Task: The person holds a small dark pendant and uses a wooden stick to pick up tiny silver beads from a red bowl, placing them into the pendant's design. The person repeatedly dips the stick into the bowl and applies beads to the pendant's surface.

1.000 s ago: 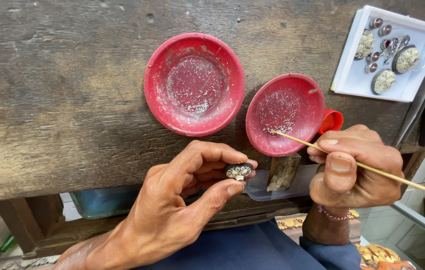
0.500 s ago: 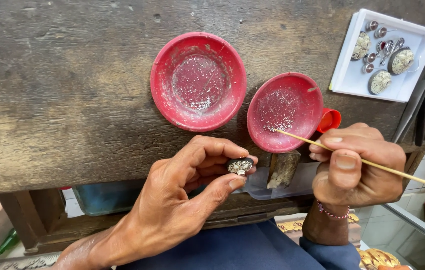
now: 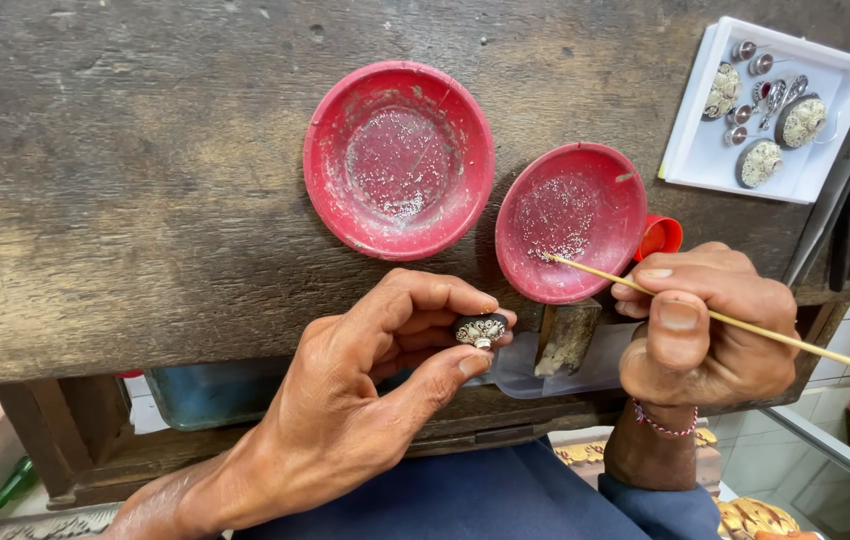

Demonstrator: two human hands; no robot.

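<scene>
My left hand [image 3: 345,420] pinches a small ornate metal bead [image 3: 481,330] between thumb and fingertips at the bench edge; my right hand [image 3: 710,330] grips a thin wooden stick [image 3: 795,343], its tip over the smaller red dish [image 3: 572,222]. The bead looks light and delicate (best held by its rim).

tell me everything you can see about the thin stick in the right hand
The thin pale wooden stick is straight and slender, like a skewer. The right hand pinches it between thumb and fingers, in a grip nearer its front end. Its pointed tip reaches into the smaller red round dish, which holds fine silvery grains. Its long rear end runs down and right, out of the picture.
</scene>
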